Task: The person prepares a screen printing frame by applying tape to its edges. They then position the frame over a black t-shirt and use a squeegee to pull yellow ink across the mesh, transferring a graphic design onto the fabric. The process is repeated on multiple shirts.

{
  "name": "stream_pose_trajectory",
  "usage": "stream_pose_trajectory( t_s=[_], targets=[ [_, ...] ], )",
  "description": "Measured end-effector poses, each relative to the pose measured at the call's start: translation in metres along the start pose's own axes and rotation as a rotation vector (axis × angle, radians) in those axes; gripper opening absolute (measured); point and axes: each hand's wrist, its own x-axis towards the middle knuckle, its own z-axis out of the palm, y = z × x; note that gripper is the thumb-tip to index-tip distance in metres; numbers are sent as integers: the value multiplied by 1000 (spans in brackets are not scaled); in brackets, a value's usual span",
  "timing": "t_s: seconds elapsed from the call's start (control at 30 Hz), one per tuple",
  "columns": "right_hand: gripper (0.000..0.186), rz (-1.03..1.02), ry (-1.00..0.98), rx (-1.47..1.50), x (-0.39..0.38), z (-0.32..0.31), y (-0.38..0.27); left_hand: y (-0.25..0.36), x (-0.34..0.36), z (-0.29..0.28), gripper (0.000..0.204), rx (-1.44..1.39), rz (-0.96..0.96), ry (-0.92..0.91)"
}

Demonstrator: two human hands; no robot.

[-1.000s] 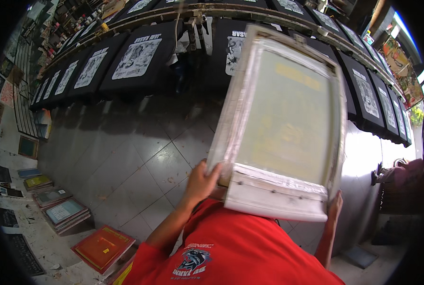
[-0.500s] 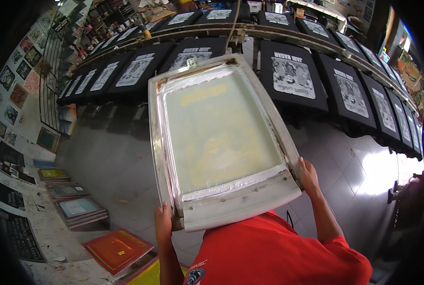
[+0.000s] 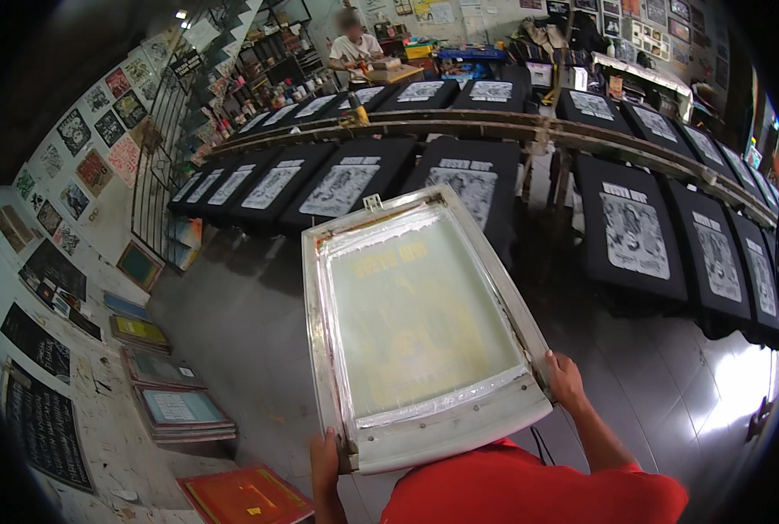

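Note:
A screen printing frame [image 3: 424,323] with a pale wooden border and a greenish-yellow mesh tilts up in front of my body. Faint yellow lettering and a picture show through the mesh, and shiny tape runs along its inner edges. My left hand [image 3: 325,458] is closed on the frame's lower left corner. At the lower right edge my right hand [image 3: 566,377] grips the other side, its thumb along the wood. A small metal bracket [image 3: 373,203] sticks up from the far edge.
Black shirts [image 3: 631,223] with white prints lie in rows on long racks ahead. Several frames [image 3: 184,406] lean by the left wall, with a red frame [image 3: 245,496] nearer me. A person [image 3: 355,51] in a white top sits at the back. Grey floor tiles [image 3: 224,332] lie between.
My view has tilted up and to the left, bringing the back wall and the seated person into sight. The screen frame sits lower in view, still held by both hands.

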Motion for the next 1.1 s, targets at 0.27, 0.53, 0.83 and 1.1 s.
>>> stream_pose_trajectory(
  t_s=[0.27, 0.53, 0.83, 1.1],
  targets=[
    [53, -13, -45, -49, 57, 77, -93, -5, 117, -42, 49, 47, -79, -20],
    [54, -10, 64, -53, 71, 141, -161, -7, 240, -79, 49, -49, -7, -109],
    [55, 198, 349, 77, 45, 177, -185, 47, 395, -57, 58, 139, 182, -338],
    [60, 293, 515, 170, 106, 146, -150, 153, 448, 65, 51, 16, 226, -538]
  ],
)
